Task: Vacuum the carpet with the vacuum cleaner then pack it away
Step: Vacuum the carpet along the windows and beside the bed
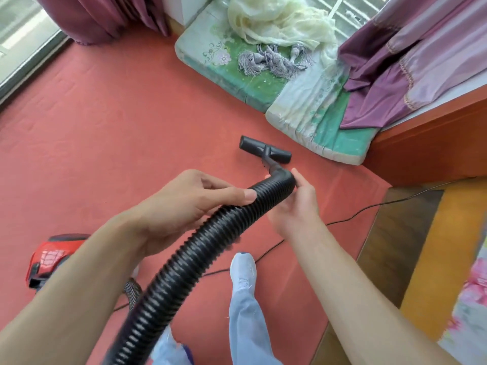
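Observation:
A black ribbed vacuum hose [200,248] runs up from the lower left to a bend near the middle. My left hand [184,204] grips the hose from above, thumb along its ribs. My right hand [295,204] holds the hose just below the bend, fingers curled under it. From the bend a short black tube leads down to a black T-shaped nozzle [264,149] at the red carpet [110,133]. The red vacuum cleaner body [52,256] stands on the carpet at the lower left, partly hidden by my left forearm.
A thin black power cord [350,218] crosses the carpet toward the right. Green floral cushions [237,75] with pale netting and purple curtains [395,75] lie at the back right against an orange wooden ledge [434,143]. My foot in a white sock [243,270] stands on the carpet.

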A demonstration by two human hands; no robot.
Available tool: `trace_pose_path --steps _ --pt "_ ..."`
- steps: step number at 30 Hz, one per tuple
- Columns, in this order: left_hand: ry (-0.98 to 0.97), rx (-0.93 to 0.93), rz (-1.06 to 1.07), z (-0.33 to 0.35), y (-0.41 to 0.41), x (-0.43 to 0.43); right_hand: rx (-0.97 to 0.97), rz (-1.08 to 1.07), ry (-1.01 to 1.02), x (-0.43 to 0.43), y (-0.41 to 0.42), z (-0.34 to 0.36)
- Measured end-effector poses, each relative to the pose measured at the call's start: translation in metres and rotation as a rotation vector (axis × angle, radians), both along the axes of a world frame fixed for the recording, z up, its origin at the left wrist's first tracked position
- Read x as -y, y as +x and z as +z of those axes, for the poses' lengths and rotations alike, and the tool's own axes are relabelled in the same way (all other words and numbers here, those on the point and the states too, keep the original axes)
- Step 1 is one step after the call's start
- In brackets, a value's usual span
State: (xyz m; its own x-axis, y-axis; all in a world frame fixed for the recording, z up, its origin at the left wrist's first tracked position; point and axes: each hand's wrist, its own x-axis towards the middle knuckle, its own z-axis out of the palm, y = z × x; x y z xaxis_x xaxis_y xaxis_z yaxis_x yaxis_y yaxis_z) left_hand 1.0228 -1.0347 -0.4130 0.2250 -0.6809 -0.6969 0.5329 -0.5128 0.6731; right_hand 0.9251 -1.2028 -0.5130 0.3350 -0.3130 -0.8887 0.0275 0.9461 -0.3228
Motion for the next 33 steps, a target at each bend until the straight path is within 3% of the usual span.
trace_pose_path --steps 4,12,20,27,33 --pt "0.058 0.002 -0.015 0.0 0.007 -0.002 -0.067 -0.039 0.013 -0.007 -0.007 -0.001" --pt "0.176 0.116 0.088 -0.035 -0.016 0.032 -0.11 0.103 -0.04 0.023 0.031 -0.033" --pt "0.116 0.007 -0.046 -0.003 0.014 0.028 -0.045 0.089 0.084 0.022 0.004 -0.017" --pt "0.211 0.157 -0.02 -0.028 -0.014 0.054 -0.22 0.145 0.0 0.027 0.035 -0.036" --pt "0.218 0.123 -0.205 0.011 0.01 0.03 -0.123 0.101 0.142 0.007 0.012 -0.019"
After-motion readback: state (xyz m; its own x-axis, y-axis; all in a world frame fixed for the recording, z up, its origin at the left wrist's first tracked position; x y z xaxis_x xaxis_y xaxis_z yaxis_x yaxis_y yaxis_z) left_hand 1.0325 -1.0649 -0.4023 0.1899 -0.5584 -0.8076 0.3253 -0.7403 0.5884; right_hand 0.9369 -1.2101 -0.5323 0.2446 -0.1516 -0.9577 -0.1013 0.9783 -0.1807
